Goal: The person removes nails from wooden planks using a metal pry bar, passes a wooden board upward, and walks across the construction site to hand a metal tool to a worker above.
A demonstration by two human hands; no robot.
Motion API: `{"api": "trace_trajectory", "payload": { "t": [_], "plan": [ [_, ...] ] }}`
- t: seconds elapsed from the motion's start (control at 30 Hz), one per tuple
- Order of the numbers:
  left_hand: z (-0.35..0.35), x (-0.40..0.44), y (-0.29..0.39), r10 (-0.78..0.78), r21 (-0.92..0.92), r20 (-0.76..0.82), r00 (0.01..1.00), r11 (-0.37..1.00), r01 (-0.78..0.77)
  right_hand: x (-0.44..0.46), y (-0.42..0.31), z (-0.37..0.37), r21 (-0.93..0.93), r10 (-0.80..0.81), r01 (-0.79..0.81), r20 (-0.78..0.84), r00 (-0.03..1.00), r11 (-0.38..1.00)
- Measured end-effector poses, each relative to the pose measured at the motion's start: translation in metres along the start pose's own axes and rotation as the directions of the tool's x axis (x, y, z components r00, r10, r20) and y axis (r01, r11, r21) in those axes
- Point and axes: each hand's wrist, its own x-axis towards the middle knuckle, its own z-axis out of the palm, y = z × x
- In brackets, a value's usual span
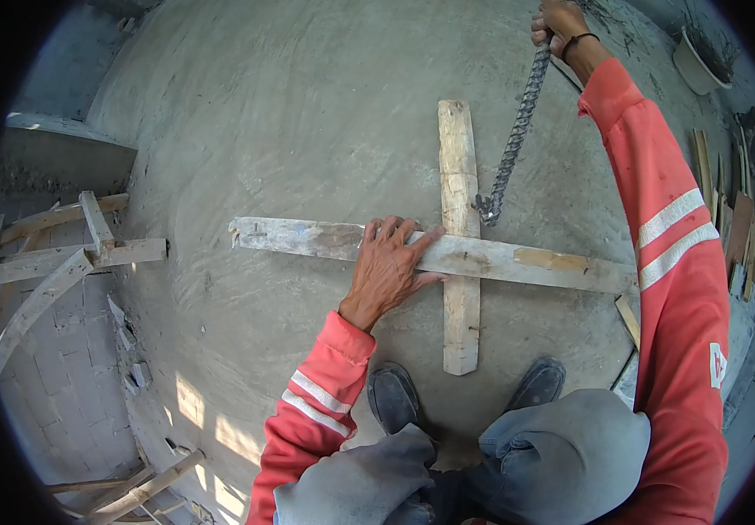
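With the long board (500, 260) lying crosswise over a shorter plank (459, 194) on the concrete floor (307, 157), the work in hand looks like steadying wood with one hand and wielding the twisted bar (520, 122) with the other. To do it well, I'd lean the palm's weight into the long board close to where it crosses the plank, so that neither piece can pivot or rock, and I'd guide the bar's hooked end (488, 210) slowly, clear of the fingers. That end sits just beyond the long board's far edge, next to the plank's right side; whether it touches the plank I cannot tell. Both shoes (393, 398) are planted on the near side of the long board, one on each side of the plank's near end, a sensible, balanced stance. The left hand (392, 262) lies over the long board just left of the crossing, fingers spread across the far edge and thumb by the near edge, holding the wood between them, its forearm coming up from the near side. The right hand (561, 22) is well beyond the long board, up and to the right, its fingers wrapped around the bar's top end, the arm stretched long and the bar slanting down toward the plank.
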Motion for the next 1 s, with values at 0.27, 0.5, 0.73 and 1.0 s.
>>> {"api": "trace_trajectory", "payload": {
  "t": [0.27,0.5,0.73,1.0],
  "plan": [
    [-0.015,0.001,0.009,-0.006,0.04,-0.033,0.999,0.999,0.007,-0.021,-0.027,0.043,-0.098,-0.135,0.132,-0.021,0.991,0.986],
    [-0.022,-0.007,0.017,-0.031,0.068,-0.043,0.999,0.997,0.034,-0.033,-0.036,0.065,-0.077,-0.14,0.148,0.101,0.985,0.986],
    [-0.037,-0.014,0.026,-0.005,0.117,-0.126,0.992,0.993,0.019,-0.052,-0.051,0.068,-0.155,-0.086,0.112,0.168,0.982,0.982],
    [-0.015,-0.016,0.004,-0.205,0.103,-0.194,0.959,0.968,0.228,-0.071,-0.061,0.087,-0.053,-0.214,0.22,0.1,0.972,0.974]
  ]
}}
